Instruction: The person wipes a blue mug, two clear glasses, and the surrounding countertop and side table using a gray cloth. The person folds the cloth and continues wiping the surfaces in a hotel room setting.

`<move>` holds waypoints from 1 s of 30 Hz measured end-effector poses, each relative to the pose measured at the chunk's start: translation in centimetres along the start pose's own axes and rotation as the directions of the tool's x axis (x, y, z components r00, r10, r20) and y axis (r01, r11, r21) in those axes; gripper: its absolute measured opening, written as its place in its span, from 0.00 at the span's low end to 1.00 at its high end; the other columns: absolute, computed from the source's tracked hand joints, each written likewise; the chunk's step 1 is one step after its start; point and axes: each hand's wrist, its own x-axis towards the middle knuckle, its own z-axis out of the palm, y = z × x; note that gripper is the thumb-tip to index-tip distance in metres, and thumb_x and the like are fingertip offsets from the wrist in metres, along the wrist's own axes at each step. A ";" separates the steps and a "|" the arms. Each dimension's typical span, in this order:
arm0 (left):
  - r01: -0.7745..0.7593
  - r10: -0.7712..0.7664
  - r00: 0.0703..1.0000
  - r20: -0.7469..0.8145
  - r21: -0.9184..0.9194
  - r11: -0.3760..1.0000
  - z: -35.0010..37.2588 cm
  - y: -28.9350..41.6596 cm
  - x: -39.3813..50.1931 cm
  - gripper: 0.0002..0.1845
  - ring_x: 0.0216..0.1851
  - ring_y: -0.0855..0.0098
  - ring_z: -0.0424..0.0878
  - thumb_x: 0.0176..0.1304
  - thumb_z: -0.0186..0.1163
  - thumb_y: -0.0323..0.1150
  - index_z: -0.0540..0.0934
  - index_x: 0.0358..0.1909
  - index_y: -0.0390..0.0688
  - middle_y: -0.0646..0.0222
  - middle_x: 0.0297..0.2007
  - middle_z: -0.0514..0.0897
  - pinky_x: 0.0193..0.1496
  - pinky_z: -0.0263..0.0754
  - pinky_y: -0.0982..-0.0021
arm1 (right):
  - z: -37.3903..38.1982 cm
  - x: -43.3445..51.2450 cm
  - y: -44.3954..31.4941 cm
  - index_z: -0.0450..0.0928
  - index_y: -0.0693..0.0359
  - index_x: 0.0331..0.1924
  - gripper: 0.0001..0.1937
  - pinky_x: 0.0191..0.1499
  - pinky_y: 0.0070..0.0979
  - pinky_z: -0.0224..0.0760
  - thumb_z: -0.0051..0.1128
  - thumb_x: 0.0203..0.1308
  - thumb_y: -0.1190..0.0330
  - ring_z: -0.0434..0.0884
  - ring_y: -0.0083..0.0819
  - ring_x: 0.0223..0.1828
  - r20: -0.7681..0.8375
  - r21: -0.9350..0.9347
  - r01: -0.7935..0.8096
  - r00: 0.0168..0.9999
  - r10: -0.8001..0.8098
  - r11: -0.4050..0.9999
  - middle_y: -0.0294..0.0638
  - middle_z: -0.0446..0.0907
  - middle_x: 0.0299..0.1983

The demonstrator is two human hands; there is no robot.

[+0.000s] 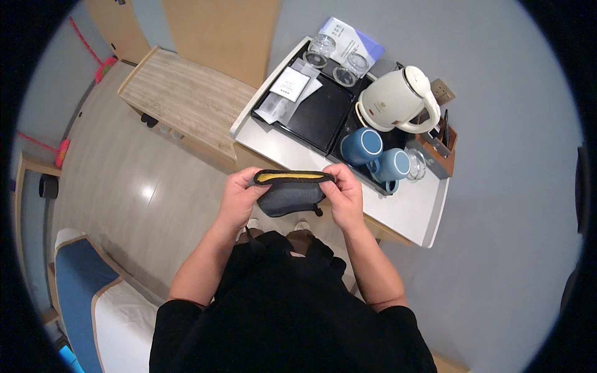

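Note:
Between my two hands is a dark grey fabric pouch [289,199] with black edging and a yellow lining showing along its mouth. My left hand [240,196] pinches the left end of the rim, thumb in front. At the right end, my right hand [343,193] grips the rim in the same way. The mouth gapes slightly; what may be inside is hidden. A small black tab [318,211] sticks out at the pouch's lower right. The pouch is held in the air in front of my body, just off the near edge of a white-topped counter [406,217].
On the counter, a black tray [322,112] bears a cream electric kettle [394,100], two upturned blue mugs [361,147], glasses [319,50] and white packets [290,84]. A brown organizer box [440,151] stands by the wall. Left are a wooden bench [191,98] and a bed [123,321].

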 end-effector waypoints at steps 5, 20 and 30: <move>0.035 -0.029 0.999 0.026 -0.247 0.968 -0.6 -0.8 0.2 0.11 0.36 0.80 0.75 0.55 0.60 0.28 0.78 0.40 0.34 0.70 0.35 0.81 0.41 0.70 0.77 | 0.4 0.4 -0.3 0.69 0.63 0.37 0.05 0.38 0.14 0.63 0.48 0.62 0.71 0.69 0.15 0.33 0.080 0.205 -0.023 0.997 0.007 0.978 0.31 0.72 0.31; 0.257 -0.255 0.966 0.046 -0.046 0.965 -1.5 -1.2 -0.4 0.16 0.40 0.74 0.78 0.53 0.62 0.28 0.76 0.44 0.34 0.66 0.39 0.81 0.46 0.72 0.72 | -0.1 -1.3 2.5 0.76 0.68 0.45 0.15 0.47 0.22 0.68 0.60 0.53 0.72 0.76 0.23 0.39 0.187 0.180 -0.358 0.927 0.326 0.916 0.37 0.80 0.38; 0.158 -0.151 0.984 -0.093 0.074 0.985 -2.3 -3.0 -0.5 0.32 0.41 0.75 0.76 0.47 0.60 0.17 0.64 0.57 0.36 0.66 0.38 0.79 0.45 0.69 0.75 | -0.2 -1.2 2.6 0.64 0.66 0.49 0.19 0.41 0.19 0.71 0.54 0.53 0.82 0.78 0.23 0.35 -0.157 0.229 -0.187 0.961 0.226 0.955 0.40 0.79 0.34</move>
